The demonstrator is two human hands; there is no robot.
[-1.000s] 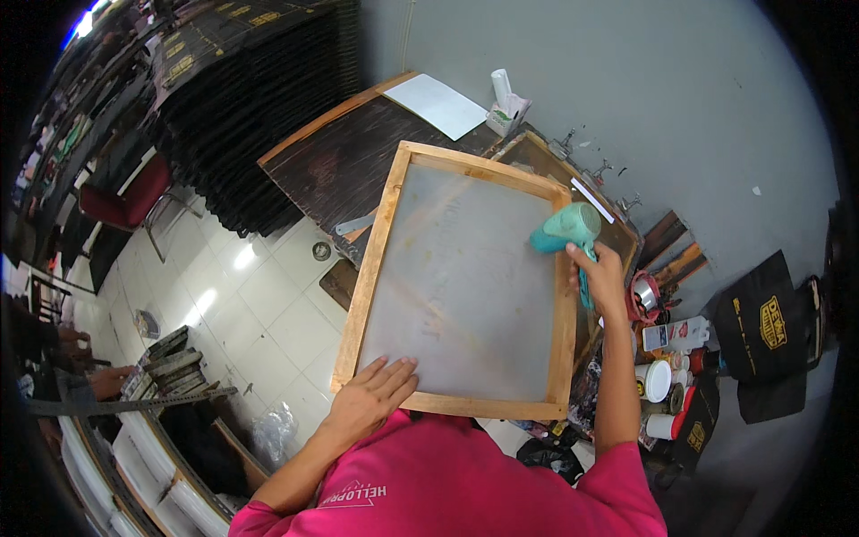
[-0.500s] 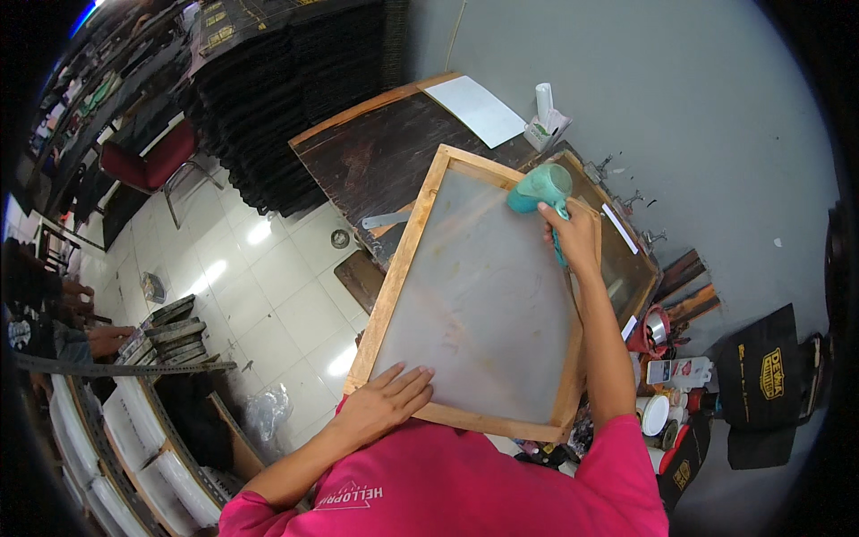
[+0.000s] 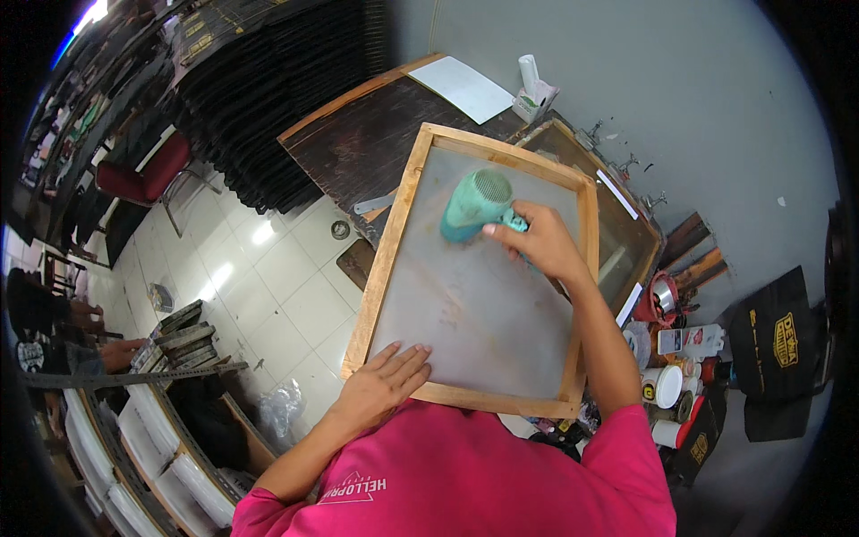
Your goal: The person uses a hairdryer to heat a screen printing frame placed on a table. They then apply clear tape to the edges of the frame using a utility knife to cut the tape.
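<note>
A wooden-framed printing screen [image 3: 586, 268] with pale grey mesh leans against my body, its far end by the dark table. My right hand [image 3: 540, 240] is closed round the handle of a teal hair dryer [image 3: 474, 204], held over the upper middle of the mesh. The dryer's round intake grille faces up, and its nozzle end points down to the left at the mesh. My left hand [image 3: 386, 376] lies flat on the near left corner of the frame, fingers stretched over the wood and mesh edge.
The dark wooden table [image 3: 344, 148] holds a white sheet [image 3: 463, 88] and a spatula-like tool [image 3: 374, 204]. Another framed screen [image 3: 617, 246] stands at the right by the wall. Tubs and bottles [image 3: 662, 387] crowd the lower right. Shelving [image 3: 170, 438] and a red chair [image 3: 143, 170] are left.
My right hand has brought the hair dryer left, from the far right corner to over the mesh's upper middle. My left hand stays on the frame corner.
</note>
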